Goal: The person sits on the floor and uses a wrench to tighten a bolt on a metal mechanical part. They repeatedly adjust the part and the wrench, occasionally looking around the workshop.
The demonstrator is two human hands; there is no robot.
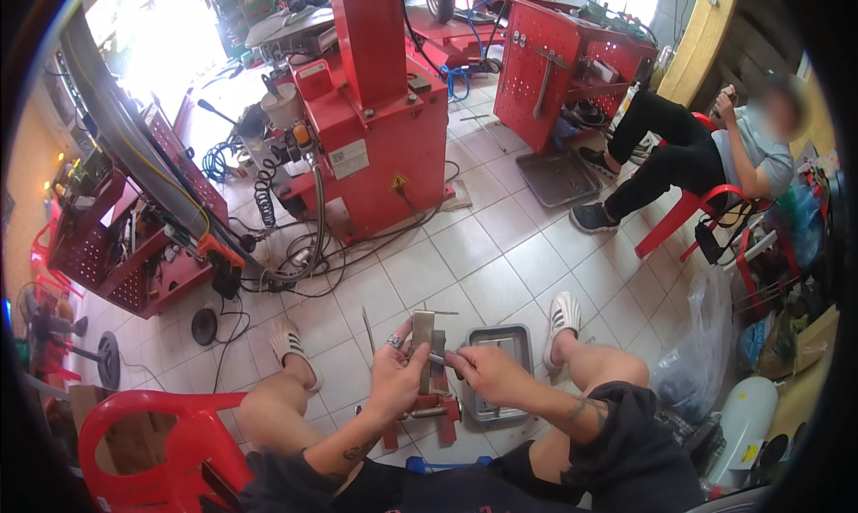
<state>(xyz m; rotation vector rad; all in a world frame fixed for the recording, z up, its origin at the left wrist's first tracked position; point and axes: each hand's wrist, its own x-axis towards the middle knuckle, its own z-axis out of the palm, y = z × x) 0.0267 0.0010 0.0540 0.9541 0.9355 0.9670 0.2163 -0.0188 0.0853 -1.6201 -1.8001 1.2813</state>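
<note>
I sit with my knees apart over a tiled floor. My left hand (398, 374), with a ring on one finger, grips an upright flat metal bar (423, 330). My right hand (487, 374) pinches a small thin metal part (438, 359) against the bar's side. Below both hands a small red stand (429, 415) with metal rods rests on the floor. A shallow metal tray (500, 339) lies just right of it, between my feet.
A big red machine (375, 111) with hoses and cables stands ahead. A red tool cart (116, 254) is at left, a red pegboard cabinet (554, 57) at back right. Another person (697, 155) sits on a red chair at right. A red plastic chair (152, 441) is at lower left.
</note>
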